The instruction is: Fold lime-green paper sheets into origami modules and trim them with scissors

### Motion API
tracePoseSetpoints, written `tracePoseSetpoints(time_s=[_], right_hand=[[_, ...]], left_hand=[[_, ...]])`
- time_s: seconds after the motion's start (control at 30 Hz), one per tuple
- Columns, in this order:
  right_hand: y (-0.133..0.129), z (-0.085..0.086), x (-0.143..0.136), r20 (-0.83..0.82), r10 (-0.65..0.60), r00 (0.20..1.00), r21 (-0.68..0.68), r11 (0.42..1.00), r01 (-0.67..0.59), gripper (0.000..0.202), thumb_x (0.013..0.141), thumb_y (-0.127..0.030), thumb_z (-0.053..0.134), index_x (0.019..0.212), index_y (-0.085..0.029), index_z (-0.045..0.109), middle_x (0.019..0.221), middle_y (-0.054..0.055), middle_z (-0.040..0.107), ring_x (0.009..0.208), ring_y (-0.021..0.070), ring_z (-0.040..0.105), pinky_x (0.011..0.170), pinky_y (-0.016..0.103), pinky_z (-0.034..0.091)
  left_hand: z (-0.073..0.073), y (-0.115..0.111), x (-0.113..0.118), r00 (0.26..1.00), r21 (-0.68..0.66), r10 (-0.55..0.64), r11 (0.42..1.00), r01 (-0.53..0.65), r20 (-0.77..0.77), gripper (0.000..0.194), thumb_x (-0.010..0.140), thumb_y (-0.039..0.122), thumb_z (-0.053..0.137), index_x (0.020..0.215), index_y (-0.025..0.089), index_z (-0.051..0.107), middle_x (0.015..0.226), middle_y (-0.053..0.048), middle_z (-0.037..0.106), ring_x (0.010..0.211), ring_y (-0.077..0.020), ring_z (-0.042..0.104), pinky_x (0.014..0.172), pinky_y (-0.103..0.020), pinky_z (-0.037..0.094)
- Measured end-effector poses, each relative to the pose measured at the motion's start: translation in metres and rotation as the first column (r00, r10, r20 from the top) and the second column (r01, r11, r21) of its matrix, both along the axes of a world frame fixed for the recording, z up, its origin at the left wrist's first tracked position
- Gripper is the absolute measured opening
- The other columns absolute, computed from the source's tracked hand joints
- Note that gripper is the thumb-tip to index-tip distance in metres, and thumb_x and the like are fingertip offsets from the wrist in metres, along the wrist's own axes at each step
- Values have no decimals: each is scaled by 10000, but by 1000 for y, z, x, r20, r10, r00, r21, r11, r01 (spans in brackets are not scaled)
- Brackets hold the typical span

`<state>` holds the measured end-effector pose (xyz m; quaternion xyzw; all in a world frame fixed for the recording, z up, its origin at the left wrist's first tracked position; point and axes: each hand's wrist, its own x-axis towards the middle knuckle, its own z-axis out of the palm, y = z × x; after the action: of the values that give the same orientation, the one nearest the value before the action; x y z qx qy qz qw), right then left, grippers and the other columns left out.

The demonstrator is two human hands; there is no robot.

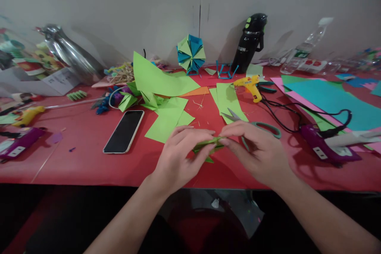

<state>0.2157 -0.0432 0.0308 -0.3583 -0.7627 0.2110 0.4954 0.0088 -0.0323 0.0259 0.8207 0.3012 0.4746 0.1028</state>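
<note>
Both my hands meet over the front of the red table, pinching one folded piece of green paper (pixel 205 141). My left hand (pixel 181 156) closes thumb and fingers on its left part. At its right end, my right hand (pixel 256 151) grips with thumb and forefinger. The paper's folds are partly hidden by my fingers. Just behind my right hand lie scissors (pixel 269 129), blades pointing left and partly covered. Cut light-green sheets (pixel 166 121) lie beyond my left hand, and green paper strips (pixel 228 97) sit behind the scissors.
A phone (pixel 124 131) lies at left. A yellow glue gun (pixel 248 85) and a purple power strip (pixel 324 147) with black cables are at right. Along the wall stand a paper ball (pixel 191 53), a black bottle (pixel 249 43), a plastic bottle (pixel 306 47) and a metal jug (pixel 71 55).
</note>
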Motion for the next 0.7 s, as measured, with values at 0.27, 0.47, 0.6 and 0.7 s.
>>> tracePoseSetpoints(time_s=[0.27, 0.47, 0.6, 0.7], right_hand=[[-2, -2, -1, -57, -47, 997, -60, 997, 43, 104, 936, -159, 708, 987, -248, 721, 937, 14, 762, 872, 162, 709, 823, 320, 565], [-3, -3, -7, -76, -120, 990, -41, 992, 117, 111, 931, -143, 707, 968, -243, 735, 922, 14, 769, 859, 154, 706, 801, 298, 566], [-4, -3, -7, -78, -126, 989, -48, 991, 122, 131, 940, -140, 692, 992, -249, 743, 940, 9, 769, 880, 147, 704, 821, 287, 559], [-3, -3, -4, -89, -107, 990, -73, 992, 100, 128, 950, -157, 684, 1003, -257, 745, 968, 6, 763, 907, 145, 699, 833, 281, 553]], left_hand=[[-2, 1, 1, 999, -62, -20, 998, 23, 49, 158, 882, 125, 760, 984, 193, 661, 1009, -43, 798, 912, -156, 751, 876, -311, 546], [-4, -1, 4, 995, -111, -17, 993, 28, 95, 161, 868, 101, 759, 972, 195, 680, 1026, -49, 798, 967, -174, 758, 897, -318, 554], [-3, -4, 3, 988, -206, -32, 977, 63, 148, 143, 867, 134, 766, 981, 195, 703, 1052, -64, 796, 1000, -197, 753, 933, -337, 554], [1, -4, -1, 978, -375, -56, 918, 130, 203, 72, 924, 172, 708, 990, 195, 720, 1042, -62, 789, 1002, -187, 743, 928, -315, 564]])
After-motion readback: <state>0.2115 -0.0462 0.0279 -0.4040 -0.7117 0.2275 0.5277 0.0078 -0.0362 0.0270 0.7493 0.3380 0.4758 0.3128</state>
